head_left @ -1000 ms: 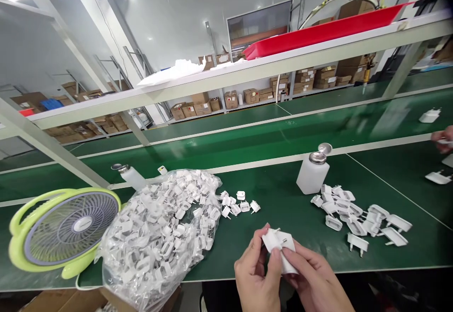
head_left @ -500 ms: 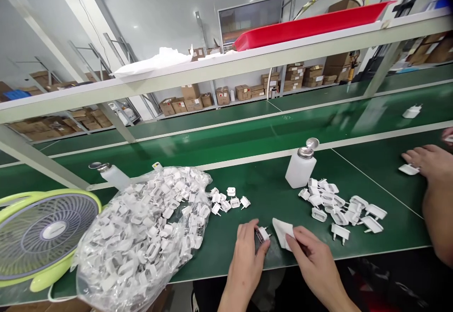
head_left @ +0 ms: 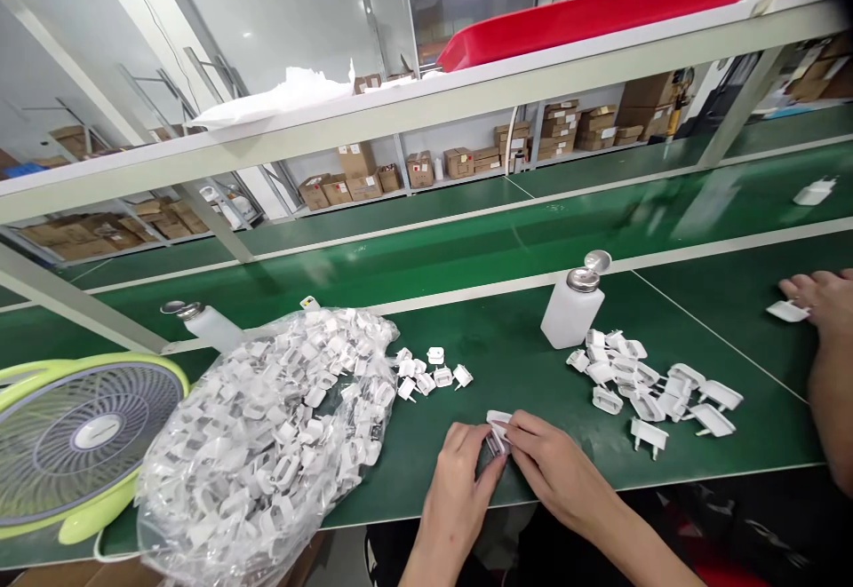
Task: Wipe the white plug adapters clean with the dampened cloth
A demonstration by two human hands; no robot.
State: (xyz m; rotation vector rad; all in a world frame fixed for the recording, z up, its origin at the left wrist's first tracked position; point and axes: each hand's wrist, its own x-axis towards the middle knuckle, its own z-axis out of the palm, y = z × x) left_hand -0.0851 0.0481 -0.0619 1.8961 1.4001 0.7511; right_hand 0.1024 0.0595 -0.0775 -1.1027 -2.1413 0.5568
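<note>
Near the front edge of the green table, my left hand pinches a white plug housing between thumb and fingers. My right hand is closed on a folded white cloth and presses it against the housing; the fingers hide much of both. Left of my hands, a clear plastic bag bulges with many more housings. A small group of loose housings lies beside the bag. To the right, a larger pile of housings rests in front of a white bottle with its metal lid up.
A green fan stands at the far left, with a second white bottle behind the bag. Another person's hand rests at the right by a housing. A shelf rail holding a red tray crosses above.
My right hand has moved left, bringing the cloth from beside the plug housing onto it. My left hand keeps its hold. The view has shifted slightly.
</note>
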